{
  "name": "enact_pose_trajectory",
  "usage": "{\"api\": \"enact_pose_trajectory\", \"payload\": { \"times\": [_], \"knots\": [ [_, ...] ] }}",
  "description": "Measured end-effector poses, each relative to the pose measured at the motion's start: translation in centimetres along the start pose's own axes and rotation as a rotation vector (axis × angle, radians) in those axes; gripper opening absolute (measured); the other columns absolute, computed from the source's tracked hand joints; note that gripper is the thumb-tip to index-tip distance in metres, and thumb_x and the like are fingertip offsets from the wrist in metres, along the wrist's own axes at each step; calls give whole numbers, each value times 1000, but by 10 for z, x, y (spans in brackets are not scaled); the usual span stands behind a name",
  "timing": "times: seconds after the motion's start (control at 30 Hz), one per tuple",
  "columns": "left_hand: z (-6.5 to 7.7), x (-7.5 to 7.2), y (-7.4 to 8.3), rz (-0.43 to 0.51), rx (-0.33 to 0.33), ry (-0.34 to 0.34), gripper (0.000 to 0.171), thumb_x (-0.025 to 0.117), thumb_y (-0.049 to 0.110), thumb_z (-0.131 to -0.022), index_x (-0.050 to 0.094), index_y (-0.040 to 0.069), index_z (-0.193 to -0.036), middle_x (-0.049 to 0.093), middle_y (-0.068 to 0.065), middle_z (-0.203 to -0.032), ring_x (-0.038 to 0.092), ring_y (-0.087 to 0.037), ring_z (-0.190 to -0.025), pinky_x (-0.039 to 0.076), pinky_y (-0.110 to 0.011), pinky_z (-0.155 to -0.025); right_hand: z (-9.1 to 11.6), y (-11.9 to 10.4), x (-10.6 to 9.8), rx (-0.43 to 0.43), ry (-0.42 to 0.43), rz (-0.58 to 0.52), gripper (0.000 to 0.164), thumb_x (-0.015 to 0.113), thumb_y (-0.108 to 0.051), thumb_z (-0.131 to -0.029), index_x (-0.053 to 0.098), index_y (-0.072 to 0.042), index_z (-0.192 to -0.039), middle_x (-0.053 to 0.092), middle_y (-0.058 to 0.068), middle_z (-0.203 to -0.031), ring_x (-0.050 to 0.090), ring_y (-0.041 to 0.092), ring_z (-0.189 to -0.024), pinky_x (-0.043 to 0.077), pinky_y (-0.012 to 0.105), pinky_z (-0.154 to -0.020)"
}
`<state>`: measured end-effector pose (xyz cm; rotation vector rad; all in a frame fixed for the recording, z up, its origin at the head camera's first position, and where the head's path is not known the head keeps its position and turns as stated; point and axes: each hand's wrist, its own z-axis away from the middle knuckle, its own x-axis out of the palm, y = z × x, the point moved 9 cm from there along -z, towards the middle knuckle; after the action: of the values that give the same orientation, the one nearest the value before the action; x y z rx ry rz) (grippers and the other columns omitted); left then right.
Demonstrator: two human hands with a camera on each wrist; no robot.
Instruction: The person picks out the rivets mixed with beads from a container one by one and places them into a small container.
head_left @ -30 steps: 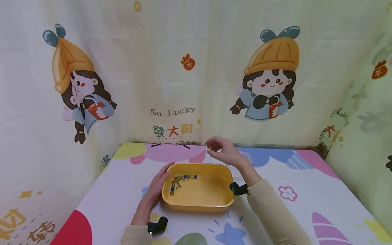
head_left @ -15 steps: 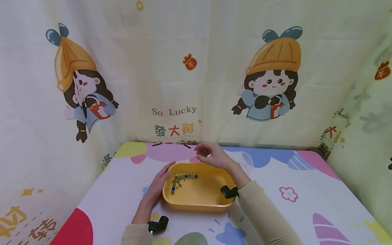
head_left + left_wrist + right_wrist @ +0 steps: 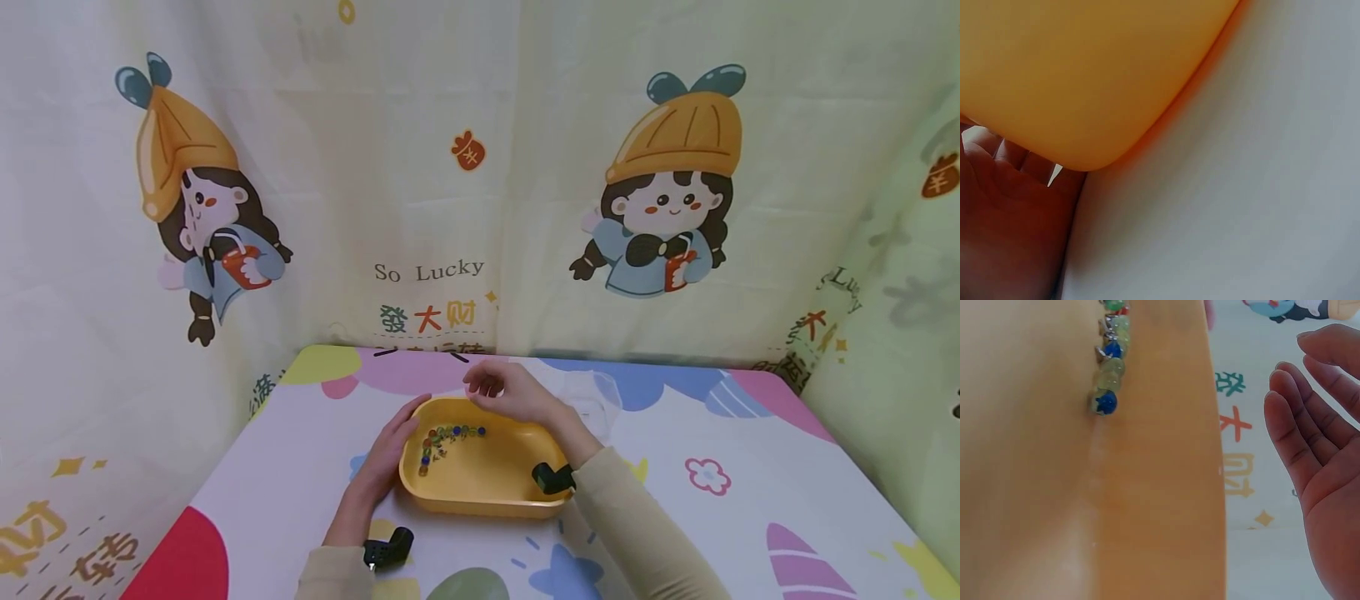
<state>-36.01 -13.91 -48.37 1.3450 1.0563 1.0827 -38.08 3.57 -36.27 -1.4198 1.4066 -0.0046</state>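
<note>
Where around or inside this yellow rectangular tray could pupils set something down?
Inside the tray, between the multicoloured round beads and its near wall; on the white, pastel-printed tabletop, right of the beige right sleeve. Crowded: the tray's far-left corner, with beads; its left rim, with the left hand; its far side, near the right hand.

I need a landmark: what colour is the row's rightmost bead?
The bead is blue, clearest in the right wrist view.

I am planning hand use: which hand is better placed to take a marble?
Likely the right hand: it looks empty near the marbles, while the left hand rests against the yellow tray.
</note>
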Motion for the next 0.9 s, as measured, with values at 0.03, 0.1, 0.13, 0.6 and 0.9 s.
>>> {"api": "enact_pose_trajectory", "payload": {
  "times": [0.03,0.1,0.13,0.6,0.9],
  "knots": [
    [0,0,0,-5,-1,1,48,40,27,-109,39,16,-156,32,-12,-161,28,-32,-148,21,-50,-119,0,1,1,2,-5,-2,20,73,-3,-91,69,-6,-110,66,2,-93,60,16,-78,56,29,-70],
    [0,0,0,-15,0,2,48,40,27,-109,39,16,-156,31,-12,-161,27,-32,-148,21,-50,-119,0,3,4,12,-16,-6,20,72,-3,-91,69,-6,-111,67,2,-93,60,16,-79,56,29,-71],
    [-1,0,0,-15,0,4,48,39,27,-109,39,16,-156,31,-11,-161,27,-32,-148,21,-50,-119,1,4,6,19,-21,-7,20,72,-3,-91,69,-6,-111,67,2,-93,61,15,-79,56,29,-71],
    [0,0,1,-12,-2,12,48,39,27,-109,39,15,-156,31,-12,-161,27,-32,-148,20,-50,-119,1,5,20,10,-89,4,25,71,0,-90,67,3,-115,67,2,-93,61,12,-79,57,30,-74],
    [0,-1,0,-7,-2,16,48,39,26,-109,39,14,-156,31,-13,-161,28,-33,-147,21,-51,-119,2,9,37,35,-205,10,23,71,0,-91,66,4,-113,69,10,-98,64,11,-85,57,28,-78]
  ]
}}
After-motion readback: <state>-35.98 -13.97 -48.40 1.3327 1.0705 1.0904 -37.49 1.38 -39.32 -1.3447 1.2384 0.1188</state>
